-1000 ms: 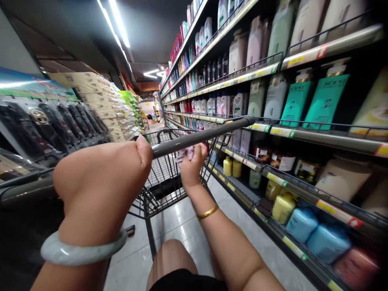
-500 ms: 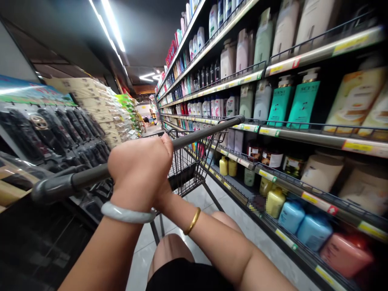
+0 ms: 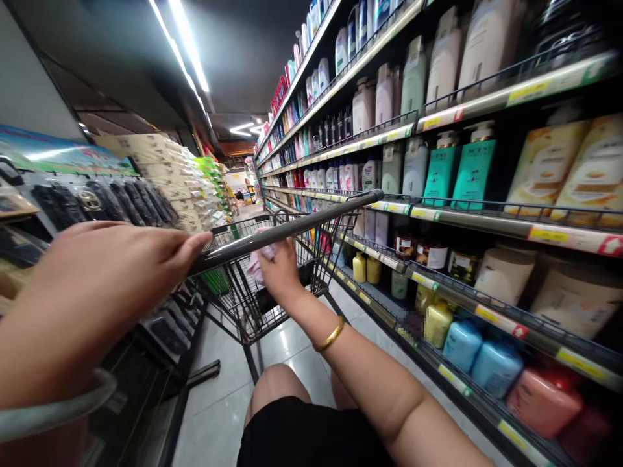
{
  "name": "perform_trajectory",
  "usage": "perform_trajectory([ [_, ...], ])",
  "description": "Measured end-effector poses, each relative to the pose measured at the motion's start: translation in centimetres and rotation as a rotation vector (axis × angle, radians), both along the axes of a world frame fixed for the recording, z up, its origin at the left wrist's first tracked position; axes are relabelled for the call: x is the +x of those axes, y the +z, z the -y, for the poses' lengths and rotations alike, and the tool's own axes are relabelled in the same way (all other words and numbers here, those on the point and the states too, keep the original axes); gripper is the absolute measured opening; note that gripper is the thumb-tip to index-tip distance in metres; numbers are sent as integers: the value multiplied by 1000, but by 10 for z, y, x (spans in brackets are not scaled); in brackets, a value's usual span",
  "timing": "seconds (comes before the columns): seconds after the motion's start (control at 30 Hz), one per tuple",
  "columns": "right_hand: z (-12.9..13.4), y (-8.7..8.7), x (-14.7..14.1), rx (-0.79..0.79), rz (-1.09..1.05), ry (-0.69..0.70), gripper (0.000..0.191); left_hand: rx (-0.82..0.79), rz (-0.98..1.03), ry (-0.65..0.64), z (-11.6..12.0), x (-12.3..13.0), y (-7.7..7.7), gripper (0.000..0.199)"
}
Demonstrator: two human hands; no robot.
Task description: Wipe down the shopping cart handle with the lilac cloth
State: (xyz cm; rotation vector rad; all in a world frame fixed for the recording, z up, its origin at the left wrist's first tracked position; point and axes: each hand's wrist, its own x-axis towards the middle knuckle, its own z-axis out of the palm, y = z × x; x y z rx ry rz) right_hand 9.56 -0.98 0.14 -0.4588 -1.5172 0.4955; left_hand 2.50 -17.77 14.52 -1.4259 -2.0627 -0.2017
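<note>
Bottle-filled shelves (image 3: 479, 219) line your right. Your left hand (image 3: 109, 269) just moved away from your right hand (image 3: 285, 272), so more cart handle (image 3: 302, 227) shows. Right fingers (image 3: 287, 256) squeeze pinkish cloth (image 3: 255, 266) under it; left grip hides, can't tell.

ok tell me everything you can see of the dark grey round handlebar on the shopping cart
The dark grey round handlebar looks smooth and slightly glossy, perhaps plastic-coated. It slants above the black wire cart basket, its rounded right end towards the shelves. The left hand lies over its left part, hiding that end. The right hand holds a crumpled pale purple cloth just under it; whether the cloth touches the bar is unclear.
</note>
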Motion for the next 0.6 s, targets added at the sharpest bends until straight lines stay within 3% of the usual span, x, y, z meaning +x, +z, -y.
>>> perform_trajectory([
  [0.1,28,4,-19,296,246,127,30,-105,80,112,2,-12,-1,69],
  [0.2,26,6,-22,521,344,153,33,-132,94,149,1,-12,-8,69],
  [0.27,4,7,-11,413,242,30,38,-125,77,136,1,-10,-11,69],
  [0.37,-37,9,10,-68,-128,-254,37,-122,56,93,2,-9,-12,70],
  [0.43,-51,9,18,-211,-254,-324,36,-118,36,82,2,-8,-12,70],
  [0.5,-48,8,18,-135,-217,-265,34,-123,42,80,2,-5,-12,71],
  [0.6,-36,7,10,140,5,-41,28,-108,59,65,1,1,-12,71],
])
